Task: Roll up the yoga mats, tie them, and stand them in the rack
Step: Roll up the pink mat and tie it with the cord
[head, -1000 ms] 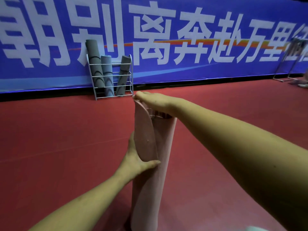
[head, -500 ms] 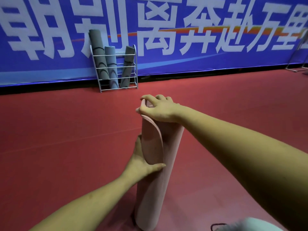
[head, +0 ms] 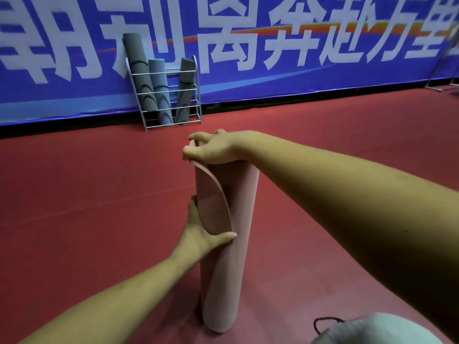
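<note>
Upright on the floor [head: 99, 219]: the pink mat [head: 231, 269], both grips holding it.
The left hand [head: 198, 234] wraps its middle, thumb pinning the loose flap; the roll runs up from that grip to the right hand [head: 218, 148], fingers curled over its top end. The rack [head: 198, 95] stands well beyond both grips.

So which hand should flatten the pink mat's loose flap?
Probably the left hand: its thumb presses the flap near its lower end, while the right hand grips the top of the pink mat, steadying it.
</note>
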A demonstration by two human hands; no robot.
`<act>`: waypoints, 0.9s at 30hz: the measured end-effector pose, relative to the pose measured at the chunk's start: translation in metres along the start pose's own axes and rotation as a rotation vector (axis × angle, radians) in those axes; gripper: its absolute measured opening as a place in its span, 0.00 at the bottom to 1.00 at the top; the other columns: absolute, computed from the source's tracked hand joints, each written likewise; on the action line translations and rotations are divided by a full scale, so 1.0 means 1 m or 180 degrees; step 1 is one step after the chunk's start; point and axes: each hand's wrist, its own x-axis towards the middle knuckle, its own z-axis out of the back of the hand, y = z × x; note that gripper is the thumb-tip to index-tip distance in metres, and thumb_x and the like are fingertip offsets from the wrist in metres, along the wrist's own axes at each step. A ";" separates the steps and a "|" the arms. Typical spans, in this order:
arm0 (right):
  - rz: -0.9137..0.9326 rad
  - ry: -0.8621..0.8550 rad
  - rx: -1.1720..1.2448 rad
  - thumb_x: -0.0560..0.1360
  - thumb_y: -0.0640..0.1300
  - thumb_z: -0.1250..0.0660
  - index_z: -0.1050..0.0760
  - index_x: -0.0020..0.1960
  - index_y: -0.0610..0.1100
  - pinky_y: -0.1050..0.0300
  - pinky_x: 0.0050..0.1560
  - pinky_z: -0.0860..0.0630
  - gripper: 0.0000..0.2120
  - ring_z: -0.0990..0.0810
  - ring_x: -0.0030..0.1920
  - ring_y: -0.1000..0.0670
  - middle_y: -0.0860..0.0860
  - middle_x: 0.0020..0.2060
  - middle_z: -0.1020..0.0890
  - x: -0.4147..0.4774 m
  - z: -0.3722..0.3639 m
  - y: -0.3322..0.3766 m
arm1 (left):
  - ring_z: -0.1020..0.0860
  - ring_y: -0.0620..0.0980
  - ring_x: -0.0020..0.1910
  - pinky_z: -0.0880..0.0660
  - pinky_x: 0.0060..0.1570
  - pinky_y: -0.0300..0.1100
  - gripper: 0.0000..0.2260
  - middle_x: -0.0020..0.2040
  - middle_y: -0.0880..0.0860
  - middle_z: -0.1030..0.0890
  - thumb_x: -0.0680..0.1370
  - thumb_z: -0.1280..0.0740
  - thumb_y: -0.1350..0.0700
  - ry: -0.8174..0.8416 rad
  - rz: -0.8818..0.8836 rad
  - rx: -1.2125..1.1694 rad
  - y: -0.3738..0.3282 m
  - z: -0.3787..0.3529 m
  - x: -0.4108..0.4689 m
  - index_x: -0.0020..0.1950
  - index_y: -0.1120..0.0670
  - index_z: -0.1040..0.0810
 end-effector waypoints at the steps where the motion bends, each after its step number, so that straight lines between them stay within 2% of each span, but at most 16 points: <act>1: -0.0037 -0.0120 -0.0065 0.69 0.74 0.48 0.46 0.76 0.67 0.35 0.72 0.47 0.36 0.47 0.77 0.37 0.48 0.79 0.44 0.000 -0.011 -0.005 | 0.30 0.21 0.54 0.35 0.52 0.18 0.50 0.60 0.35 0.33 0.54 0.14 0.54 0.0029 0.0009 0.0011 0.003 -0.001 -0.003 0.64 0.36 0.44; 3: -0.0065 -0.0373 -0.0177 0.68 0.74 0.49 0.45 0.73 0.70 0.25 0.69 0.53 0.34 0.48 0.77 0.35 0.49 0.78 0.42 0.001 -0.032 -0.011 | 0.30 0.26 0.57 0.36 0.56 0.19 0.55 0.64 0.37 0.32 0.52 0.16 0.46 0.0072 0.0094 -0.0006 0.009 -0.004 -0.008 0.70 0.39 0.45; 6: -0.0033 -0.0534 -0.0101 0.71 0.71 0.49 0.42 0.73 0.69 0.24 0.68 0.53 0.30 0.46 0.76 0.35 0.49 0.77 0.39 0.004 -0.035 -0.013 | 0.29 0.33 0.59 0.34 0.58 0.23 0.58 0.64 0.43 0.29 0.50 0.20 0.40 0.0174 0.0204 -0.0018 0.012 -0.005 -0.008 0.74 0.48 0.46; 9: -0.0134 -0.0511 0.0069 0.73 0.68 0.49 0.41 0.72 0.69 0.25 0.69 0.55 0.27 0.47 0.76 0.35 0.49 0.77 0.39 0.006 -0.028 -0.015 | 0.28 0.41 0.62 0.29 0.65 0.40 0.60 0.66 0.48 0.29 0.51 0.17 0.43 0.0351 0.0181 0.0025 -0.014 0.002 0.007 0.75 0.50 0.46; 10: -0.0121 -0.0503 0.0149 0.74 0.66 0.49 0.40 0.72 0.69 0.26 0.70 0.55 0.26 0.47 0.77 0.36 0.50 0.77 0.39 0.006 -0.027 -0.016 | 0.27 0.42 0.62 0.29 0.65 0.40 0.59 0.66 0.47 0.29 0.50 0.19 0.41 0.0323 0.0184 -0.0023 -0.026 0.005 0.014 0.74 0.49 0.44; 13: 0.0014 -0.0534 0.0421 0.76 0.62 0.48 0.39 0.72 0.69 0.27 0.71 0.57 0.24 0.49 0.78 0.38 0.53 0.78 0.40 0.003 -0.027 -0.017 | 0.29 0.40 0.62 0.34 0.58 0.22 0.59 0.65 0.45 0.30 0.47 0.23 0.39 -0.0016 -0.0074 -0.0324 -0.051 0.009 0.029 0.74 0.52 0.43; 15: 0.0049 -0.0598 0.0444 0.76 0.61 0.48 0.39 0.73 0.67 0.28 0.71 0.55 0.25 0.46 0.77 0.39 0.53 0.77 0.38 0.001 -0.030 -0.015 | 0.30 0.42 0.64 0.35 0.54 0.19 0.60 0.65 0.45 0.30 0.47 0.23 0.40 -0.0064 -0.0068 -0.0378 -0.054 0.010 0.030 0.75 0.53 0.43; 17: 0.0022 -0.0656 0.0448 0.76 0.62 0.47 0.39 0.74 0.63 0.30 0.71 0.50 0.26 0.43 0.76 0.39 0.52 0.76 0.36 0.000 -0.028 -0.017 | 0.28 0.41 0.62 0.34 0.51 0.19 0.55 0.60 0.41 0.29 0.47 0.23 0.39 -0.0084 -0.0042 -0.0292 -0.050 0.010 0.028 0.71 0.48 0.42; 19: 0.0088 -0.0553 0.0326 0.72 0.68 0.47 0.36 0.73 0.64 0.34 0.71 0.46 0.30 0.40 0.75 0.40 0.52 0.74 0.33 0.000 -0.019 -0.025 | 0.28 0.41 0.61 0.33 0.52 0.22 0.54 0.60 0.41 0.30 0.48 0.23 0.37 -0.0021 -0.0068 -0.0105 -0.050 0.013 0.025 0.70 0.45 0.42; 21: 0.0266 -0.0298 0.0078 0.70 0.73 0.47 0.37 0.73 0.66 0.35 0.74 0.49 0.33 0.42 0.77 0.42 0.52 0.75 0.34 -0.001 -0.008 -0.039 | 0.29 0.41 0.62 0.32 0.56 0.30 0.56 0.63 0.42 0.31 0.49 0.24 0.35 0.0161 -0.0034 0.0064 -0.050 0.017 0.025 0.73 0.45 0.43; 23: 0.0306 -0.0177 0.0053 0.75 0.72 0.46 0.41 0.76 0.66 0.35 0.76 0.55 0.31 0.48 0.79 0.43 0.53 0.78 0.39 -0.002 -0.007 -0.050 | 0.30 0.40 0.64 0.33 0.59 0.34 0.56 0.65 0.42 0.32 0.51 0.24 0.35 0.0331 -0.0026 0.0121 -0.048 0.019 0.027 0.74 0.43 0.46; 25: 0.0268 -0.0335 0.0227 0.76 0.72 0.47 0.43 0.76 0.66 0.33 0.74 0.53 0.30 0.48 0.78 0.42 0.54 0.78 0.41 -0.004 -0.017 -0.054 | 0.30 0.41 0.65 0.33 0.60 0.32 0.55 0.66 0.43 0.31 0.52 0.24 0.35 0.0409 -0.0051 0.0127 -0.045 0.018 0.028 0.73 0.42 0.46; 27: 0.0194 -0.0529 0.0341 0.75 0.73 0.48 0.42 0.75 0.67 0.32 0.72 0.50 0.30 0.46 0.78 0.42 0.55 0.78 0.41 -0.003 -0.027 -0.051 | 0.30 0.42 0.66 0.32 0.63 0.35 0.56 0.68 0.45 0.31 0.52 0.23 0.35 0.0399 -0.0083 0.0126 -0.042 0.014 0.028 0.75 0.45 0.46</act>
